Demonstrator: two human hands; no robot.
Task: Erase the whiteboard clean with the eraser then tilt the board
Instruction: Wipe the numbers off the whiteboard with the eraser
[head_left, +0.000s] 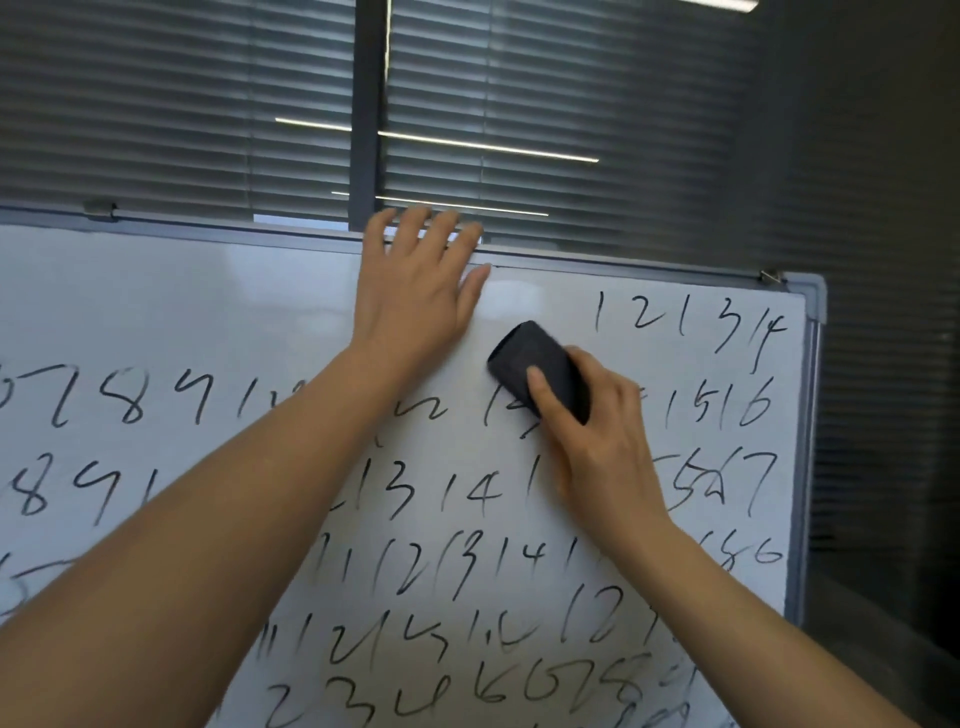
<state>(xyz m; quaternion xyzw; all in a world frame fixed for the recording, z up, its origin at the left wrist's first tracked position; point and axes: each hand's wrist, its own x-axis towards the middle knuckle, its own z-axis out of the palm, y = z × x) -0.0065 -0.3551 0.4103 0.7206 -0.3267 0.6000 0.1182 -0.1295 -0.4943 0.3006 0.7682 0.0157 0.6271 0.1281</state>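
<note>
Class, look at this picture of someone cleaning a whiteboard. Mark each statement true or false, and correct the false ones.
1. The right hand grips a dark eraser. True.
2. The left hand holds a marker. False: it holds nothing; its fingers reach over the top edge of the whiteboard.
3. The board is wiped clean. False: rows of handwritten numbers still cover most of it.
4. Closed blinds hang behind the board. True.
5. The eraser lies on a tray. False: it is against the board's surface.
</note>
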